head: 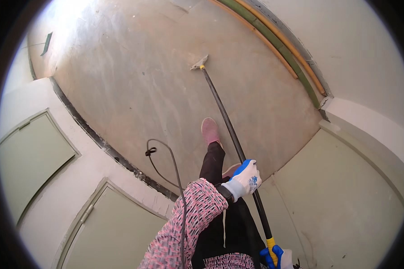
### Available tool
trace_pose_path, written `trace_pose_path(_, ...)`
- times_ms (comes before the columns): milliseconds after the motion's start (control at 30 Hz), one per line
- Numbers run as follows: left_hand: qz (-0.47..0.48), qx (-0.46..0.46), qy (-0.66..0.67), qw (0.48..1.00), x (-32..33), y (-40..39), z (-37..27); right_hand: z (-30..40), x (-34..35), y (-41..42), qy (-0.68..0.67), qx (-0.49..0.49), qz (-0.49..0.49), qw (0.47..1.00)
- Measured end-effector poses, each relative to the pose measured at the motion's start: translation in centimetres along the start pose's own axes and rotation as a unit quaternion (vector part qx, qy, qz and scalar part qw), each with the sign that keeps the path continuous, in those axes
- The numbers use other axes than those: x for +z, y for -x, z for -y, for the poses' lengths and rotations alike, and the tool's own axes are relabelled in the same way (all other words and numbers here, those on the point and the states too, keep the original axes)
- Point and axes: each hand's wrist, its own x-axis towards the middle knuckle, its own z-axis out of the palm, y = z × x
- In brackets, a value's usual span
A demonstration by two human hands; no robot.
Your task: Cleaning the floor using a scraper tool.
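A long-handled scraper has a black pole (226, 117) running from low in the view up to the floor. At its far end, the flat scraper head (199, 64) rests on the worn floor (121, 84). My left hand (245, 180), in a white glove with a blue palm, is wrapped around the middle of the pole. Lower down, my right hand (278, 258) in a matching glove grips the yellow end grip (271, 250). Part of this hand is cut off by the bottom edge.
A dark cable (171, 153) loops beside my left sleeve. My pink shoe (210, 129) stands left of the pole. Orange and green strips (282, 47) lie along the right wall. Pale green doors or panels (118, 232) border the left side, and a green strip (46, 44) lies far left.
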Motion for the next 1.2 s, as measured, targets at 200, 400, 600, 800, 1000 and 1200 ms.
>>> trace_pose_path(200, 0.035, -0.007, -0.033, 0.999, 2.4, -0.7, -2.8, -1.6, -1.7, 0.8, 0.119, -0.072, -0.017, 0.99)
trace_pose_path(400, -0.052, -0.016, 0.012, 0.998, 0.6, -0.8, 0.7, 3.2, 1.1, -0.2, 0.272, -0.246, -0.021, 0.93)
trace_pose_path(600, -0.007, -0.026, -0.021, 0.999, 2.5, -0.9, -1.7, -2.2, -0.9, -1.2, 0.084, -0.127, -0.03, 0.988)
trace_pose_path(800, -0.072, -0.038, -0.02, 0.997, 2.3, -0.9, 0.7, 0.4, 0.1, -2.2, 0.011, -0.057, -0.007, 0.998)
trace_pose_path(1000, -0.061, -0.041, -0.037, 0.997, 1.2, -1.1, 1.2, -2.1, -1.0, -3.3, -0.018, -0.023, -0.02, 0.999)
trace_pose_path(1200, -0.088, -0.071, -0.065, 0.991, 1.4, -1.4, 3.7, 2.1, 1.5, -4.7, 0.006, -0.076, 0.023, 0.997)
